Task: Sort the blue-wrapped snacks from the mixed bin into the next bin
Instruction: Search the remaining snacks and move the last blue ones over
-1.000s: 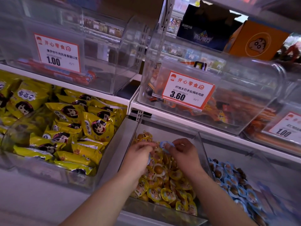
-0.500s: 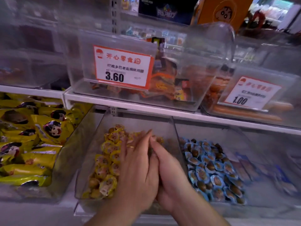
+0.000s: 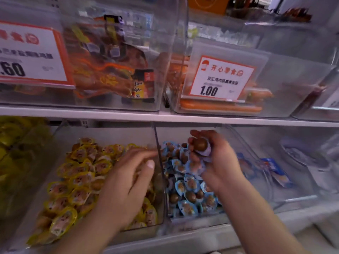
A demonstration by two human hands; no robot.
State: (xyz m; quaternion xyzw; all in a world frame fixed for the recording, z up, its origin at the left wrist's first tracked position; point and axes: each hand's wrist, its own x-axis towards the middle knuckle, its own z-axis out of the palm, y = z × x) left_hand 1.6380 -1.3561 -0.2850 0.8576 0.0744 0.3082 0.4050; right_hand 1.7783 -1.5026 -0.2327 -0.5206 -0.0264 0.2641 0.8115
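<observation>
My right hand (image 3: 218,162) hovers over the clear bin (image 3: 200,219) of blue-wrapped snacks (image 3: 187,187) and grips a few blue-wrapped snacks (image 3: 200,146), one showing a brown egg. My left hand (image 3: 126,182) hangs over the right side of the mixed bin (image 3: 110,132), which is full of yellow-wrapped snacks (image 3: 77,180). Its fingers are loosely curled and blurred, and I cannot tell whether they hold anything. A clear divider wall (image 3: 160,162) separates the two bins.
A white shelf edge (image 3: 165,116) runs just above both bins. Upper bins carry price tags 1.00 (image 3: 222,79) and 3.60 (image 3: 27,54). Yellow packets (image 3: 16,153) fill the far-left bin. A further clear bin (image 3: 286,171) on the right holds a few blue packets.
My hands were pressed together over the mixed bin; now they are apart. My right hand has moved right over the blue bin with blue snacks. The view shifted right.
</observation>
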